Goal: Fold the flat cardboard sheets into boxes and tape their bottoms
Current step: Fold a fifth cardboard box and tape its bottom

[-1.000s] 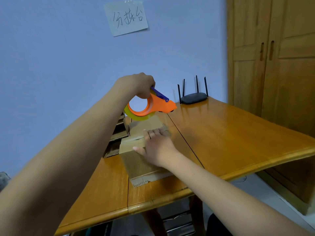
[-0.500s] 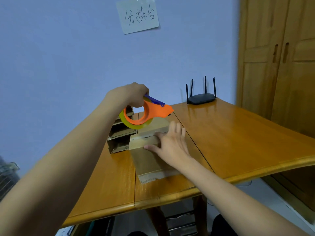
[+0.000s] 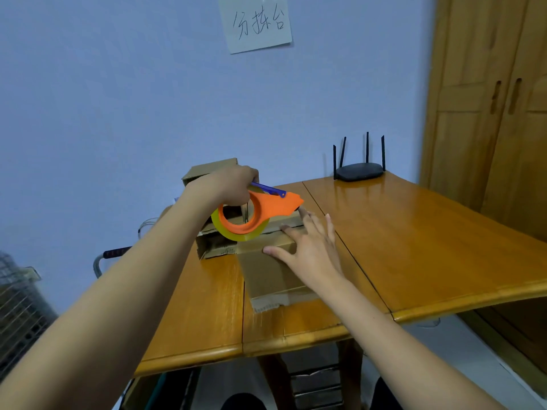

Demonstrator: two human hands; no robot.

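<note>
Box [image 3: 270, 270]: brown cardboard, folded up, flaps closed on top, standing on the wooden table [image 3: 414, 247] near its front edge; a strip of clear tape ran down the near face, with a ragged flap edge at the bottom.

Tape dispenser [image 3: 263, 210]: orange plastic, teardrop-shaped, with a blue lever along the top; a roll of yellowish clear tape sat on its hub. Its pointed nose faced 3 o'clock, just over the far edge of the box top.

Left hand [image 3: 231, 184]: arm reaching in from 7 o'clock, fingers curled around the rear of the dispenser, gripping it (thumb hidden behind the roll). The dispenser hung above the box at the box's 12 o'clock side; whether the tape touched the cardboard could not be told.

Right hand [image 3: 309, 247]: arm entering from 5 o'clock, palm down, fingers straight and spread, pressing flat on the right part of the box top, thumb on the near top edge. Fingertips [image 3: 305, 216] lay just beside the dispenser's nose.

Other boxes [image 3: 213, 173]: folded cardboard, stacked behind the first at 11 o'clock, partly hidden by the left hand.

Router [image 3: 359, 171]: black, four aerials, at the table's far edge against the blue wall [image 3: 118, 113].

Paper note [image 3: 256, 23]: handwritten, stuck on the wall at 12 o'clock.
</note>
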